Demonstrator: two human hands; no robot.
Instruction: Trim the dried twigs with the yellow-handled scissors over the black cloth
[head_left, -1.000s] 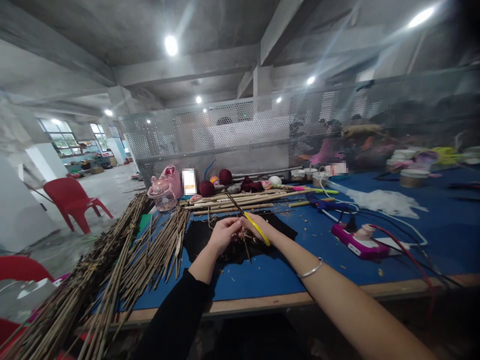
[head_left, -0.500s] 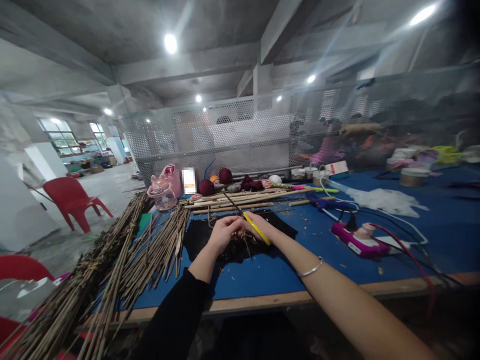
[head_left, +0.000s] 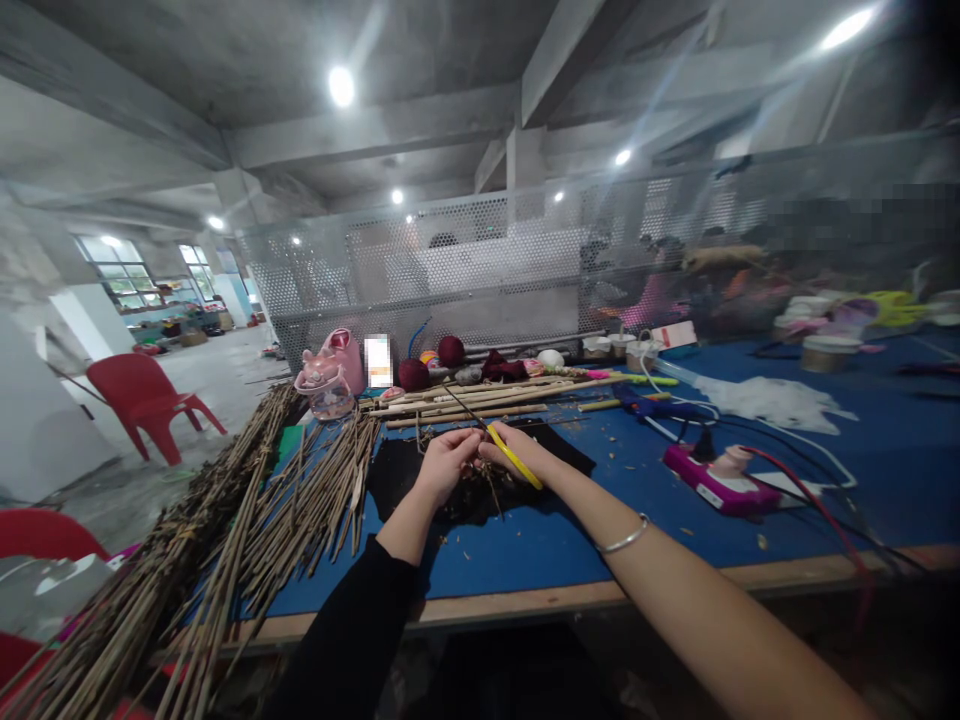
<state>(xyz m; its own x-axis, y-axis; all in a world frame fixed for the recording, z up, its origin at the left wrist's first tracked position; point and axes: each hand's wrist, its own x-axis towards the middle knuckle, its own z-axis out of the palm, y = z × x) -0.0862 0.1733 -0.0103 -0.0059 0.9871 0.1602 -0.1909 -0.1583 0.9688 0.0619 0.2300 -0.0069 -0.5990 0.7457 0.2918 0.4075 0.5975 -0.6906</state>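
My right hand (head_left: 534,452) is closed around a tool with a yellow handle (head_left: 516,458). A thin dark length points away up and left from the handle; whether it is a blade or a twig I cannot tell. Close beside it, my left hand (head_left: 442,465) pinches a thin twig, its fingertips almost meeting the right hand. Below both hands a black cloth (head_left: 394,472) lies on the blue table, with twig scraps (head_left: 491,482) on it. My fingers hide most of the contact.
Cut sticks (head_left: 319,500) and a long twig bundle (head_left: 199,480) lie left. Pale rods (head_left: 480,400) and yarn balls (head_left: 451,350) are behind. A pink basket (head_left: 330,395) stands back left. A purple power strip (head_left: 712,485) with cords and a white plastic bag (head_left: 780,400) lie right.
My hands stay in almost the same place over the cloth, with small shifts of the fingers. The twig end that hung below them has shifted slightly.
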